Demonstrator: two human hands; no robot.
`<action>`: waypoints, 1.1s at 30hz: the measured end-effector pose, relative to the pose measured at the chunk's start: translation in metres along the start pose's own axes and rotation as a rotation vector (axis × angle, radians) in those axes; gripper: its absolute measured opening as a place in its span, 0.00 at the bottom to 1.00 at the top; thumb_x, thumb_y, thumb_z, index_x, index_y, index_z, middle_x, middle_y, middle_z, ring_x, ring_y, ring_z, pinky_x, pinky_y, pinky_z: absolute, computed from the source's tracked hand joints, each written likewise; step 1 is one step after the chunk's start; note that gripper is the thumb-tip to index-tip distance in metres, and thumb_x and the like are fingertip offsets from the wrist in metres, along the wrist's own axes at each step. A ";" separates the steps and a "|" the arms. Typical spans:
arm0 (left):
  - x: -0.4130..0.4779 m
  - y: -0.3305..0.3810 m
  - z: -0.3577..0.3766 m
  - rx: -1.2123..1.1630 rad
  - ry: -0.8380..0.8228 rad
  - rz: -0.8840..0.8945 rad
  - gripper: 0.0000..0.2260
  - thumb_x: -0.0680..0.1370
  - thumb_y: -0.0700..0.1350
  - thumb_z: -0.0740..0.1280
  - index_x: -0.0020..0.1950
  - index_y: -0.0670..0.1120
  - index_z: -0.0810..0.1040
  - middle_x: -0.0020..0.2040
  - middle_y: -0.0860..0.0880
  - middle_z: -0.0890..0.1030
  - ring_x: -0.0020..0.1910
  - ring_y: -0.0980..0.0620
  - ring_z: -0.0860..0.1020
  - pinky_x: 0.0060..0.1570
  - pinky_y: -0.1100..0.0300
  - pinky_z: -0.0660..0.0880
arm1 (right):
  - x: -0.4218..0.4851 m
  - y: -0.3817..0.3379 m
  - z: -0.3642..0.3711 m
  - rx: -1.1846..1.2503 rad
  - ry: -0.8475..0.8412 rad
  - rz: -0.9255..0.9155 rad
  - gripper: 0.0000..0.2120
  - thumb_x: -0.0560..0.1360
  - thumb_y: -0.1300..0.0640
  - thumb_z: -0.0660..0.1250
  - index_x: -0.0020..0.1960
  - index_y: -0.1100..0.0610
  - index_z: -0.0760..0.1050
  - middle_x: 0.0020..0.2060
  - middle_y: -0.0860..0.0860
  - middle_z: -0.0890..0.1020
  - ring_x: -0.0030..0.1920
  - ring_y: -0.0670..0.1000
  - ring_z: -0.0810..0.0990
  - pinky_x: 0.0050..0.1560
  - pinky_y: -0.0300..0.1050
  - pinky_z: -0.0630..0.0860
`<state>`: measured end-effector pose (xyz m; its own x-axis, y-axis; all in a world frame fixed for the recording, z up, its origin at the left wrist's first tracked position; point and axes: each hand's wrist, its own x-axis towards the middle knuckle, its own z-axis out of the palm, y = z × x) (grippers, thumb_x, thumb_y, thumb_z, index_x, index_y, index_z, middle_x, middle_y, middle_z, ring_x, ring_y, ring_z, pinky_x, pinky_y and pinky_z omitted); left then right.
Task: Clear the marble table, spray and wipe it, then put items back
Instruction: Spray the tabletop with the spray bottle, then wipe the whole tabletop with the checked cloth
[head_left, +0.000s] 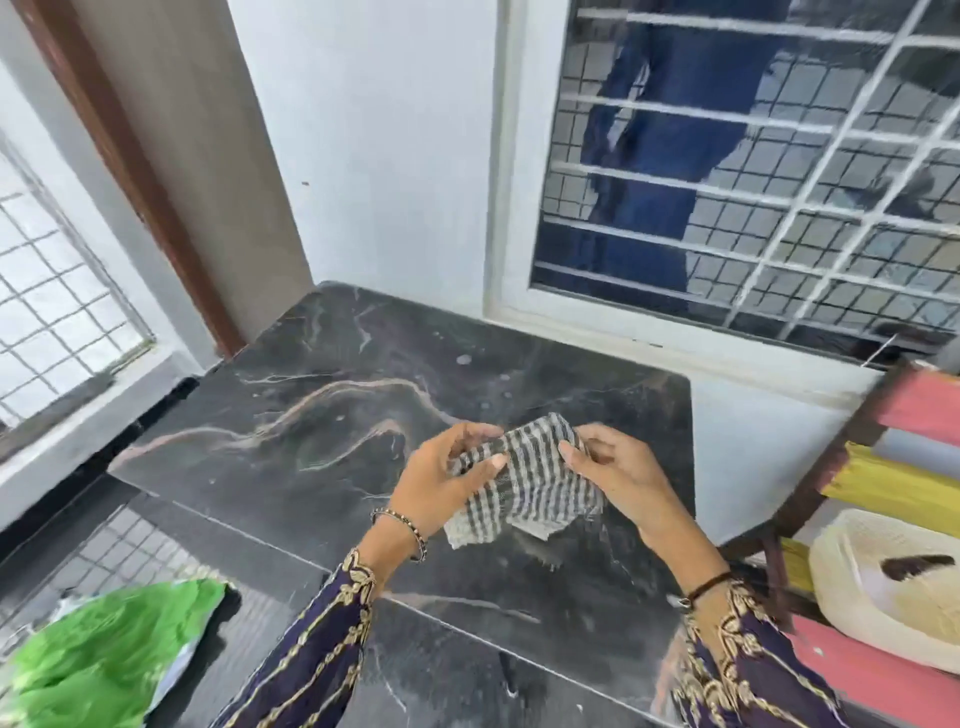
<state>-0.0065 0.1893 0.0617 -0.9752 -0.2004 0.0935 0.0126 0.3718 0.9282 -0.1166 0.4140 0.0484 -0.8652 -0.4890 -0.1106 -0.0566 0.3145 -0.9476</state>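
A black marble table (332, 415) with pale veins fills the middle of the view, its top bare apart from a few small droplets or specks. Above its right part I hold a grey and white checked cloth (535, 483) with both hands. My left hand (447, 478) grips the cloth's left edge, thumb on top. On the cloth's right edge my right hand (613, 467) pinches the fabric. The cloth hangs a little above the tabletop, partly bunched between my fingers.
A green plastic bag (98, 660) lies at the lower left on the dark floor. To the right stands a bench with pink and yellow slats (898, 483), and a cream woven hat (883, 582) rests on it. A barred window (753, 171) is behind the table.
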 end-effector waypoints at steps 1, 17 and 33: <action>-0.009 -0.008 -0.016 0.022 0.015 -0.032 0.12 0.75 0.51 0.71 0.58 0.56 0.79 0.56 0.60 0.82 0.58 0.64 0.78 0.62 0.57 0.75 | 0.002 -0.010 0.017 -0.043 -0.023 -0.027 0.06 0.77 0.52 0.73 0.54 0.48 0.82 0.50 0.41 0.88 0.53 0.40 0.85 0.54 0.32 0.78; -0.095 -0.126 -0.195 0.012 0.363 -0.347 0.09 0.74 0.49 0.73 0.53 0.52 0.82 0.50 0.53 0.85 0.49 0.55 0.83 0.52 0.60 0.78 | 0.090 -0.079 0.259 -0.510 -0.329 -0.364 0.18 0.81 0.38 0.61 0.64 0.45 0.78 0.50 0.40 0.85 0.49 0.39 0.83 0.54 0.47 0.78; -0.033 -0.251 -0.356 0.179 0.427 -0.629 0.07 0.76 0.43 0.70 0.54 0.46 0.81 0.50 0.51 0.84 0.45 0.57 0.80 0.50 0.66 0.75 | 0.153 -0.016 0.486 -1.000 -0.152 -0.041 0.36 0.81 0.35 0.42 0.82 0.55 0.57 0.81 0.62 0.56 0.82 0.66 0.51 0.79 0.63 0.49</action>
<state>0.1009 -0.2201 -0.0460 -0.6172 -0.7400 -0.2672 -0.5859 0.2056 0.7839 -0.0058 -0.0616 -0.0989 -0.7845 -0.5912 -0.1870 -0.5366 0.7984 -0.2731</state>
